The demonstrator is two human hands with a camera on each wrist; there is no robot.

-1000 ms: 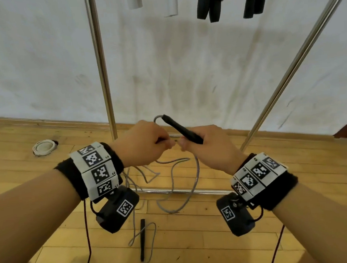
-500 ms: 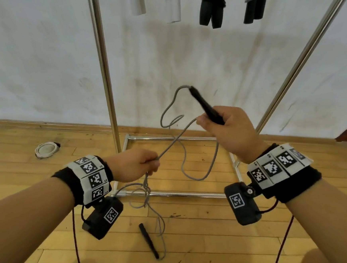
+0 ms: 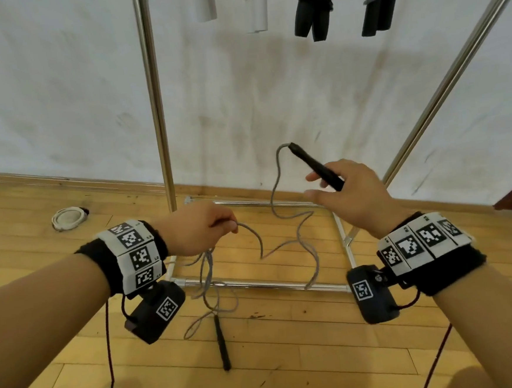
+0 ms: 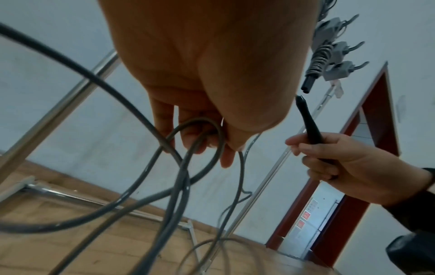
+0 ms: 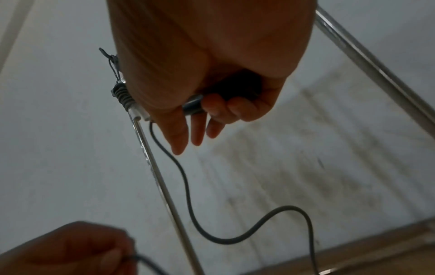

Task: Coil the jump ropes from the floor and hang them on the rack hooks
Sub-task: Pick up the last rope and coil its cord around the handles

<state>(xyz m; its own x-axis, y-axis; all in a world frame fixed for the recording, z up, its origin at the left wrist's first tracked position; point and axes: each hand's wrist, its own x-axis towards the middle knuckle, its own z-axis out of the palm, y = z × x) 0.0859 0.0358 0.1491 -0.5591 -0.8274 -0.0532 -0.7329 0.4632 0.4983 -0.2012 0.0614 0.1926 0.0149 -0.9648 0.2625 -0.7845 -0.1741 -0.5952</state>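
Observation:
A grey jump rope point(image 3: 298, 239) hangs in loose loops between my hands. My right hand point(image 3: 345, 197) grips one black handle point(image 3: 314, 166), tip pointing up and left; its index finger and thumb stick out straight. My left hand point(image 3: 204, 231) pinches the grey cord point(image 4: 200, 137) with a loop or two gathered under the fingers. The other black handle point(image 3: 222, 340) lies on the wooden floor point(image 3: 292, 359) between my arms, cord trailing up from it. In the right wrist view the handle point(image 5: 226, 93) sits in the curled fingers.
The chrome rack point(image 3: 153, 94) stands against the white wall, its base frame point(image 3: 255, 284) on the floor under the rope. Coiled ropes with black handles point(image 3: 314, 17) and white handles point(image 3: 254, 10) hang at the top. A white coil point(image 3: 68, 217) lies at the left. A red door frame point(image 4: 367, 148) is at the right.
My hands, together a second ago, pulled apart. The right hand rose with the handle and has now dropped a little; the left slid along the cord. The floor handle has shifted.

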